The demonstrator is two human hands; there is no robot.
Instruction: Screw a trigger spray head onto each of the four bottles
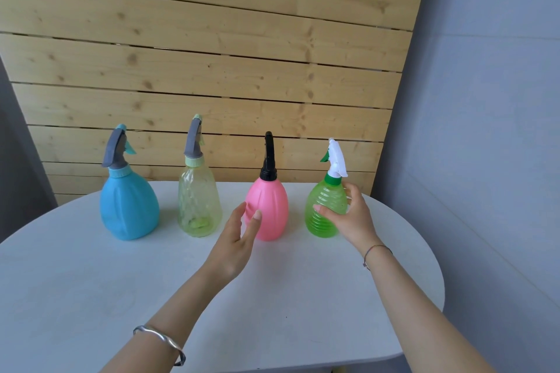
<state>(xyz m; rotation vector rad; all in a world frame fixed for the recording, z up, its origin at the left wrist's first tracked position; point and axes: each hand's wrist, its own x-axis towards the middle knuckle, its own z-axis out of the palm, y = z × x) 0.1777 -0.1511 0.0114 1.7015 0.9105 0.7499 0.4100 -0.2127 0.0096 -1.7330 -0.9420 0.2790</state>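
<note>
On green bottle [325, 209], right hand [351, 215] fingers [321, 210] spread

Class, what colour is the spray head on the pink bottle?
Black: the spray head on the pink bottle, clearest in the head view.

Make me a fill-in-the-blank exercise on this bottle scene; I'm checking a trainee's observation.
1. The right hand touches the ____ bottle.
2. The pink bottle carries a ____ spray head.
3. The number of bottles on the white table is ____.
4. The bottle at the far left of the row is ____.

Missing words: green; black; four; blue
</note>
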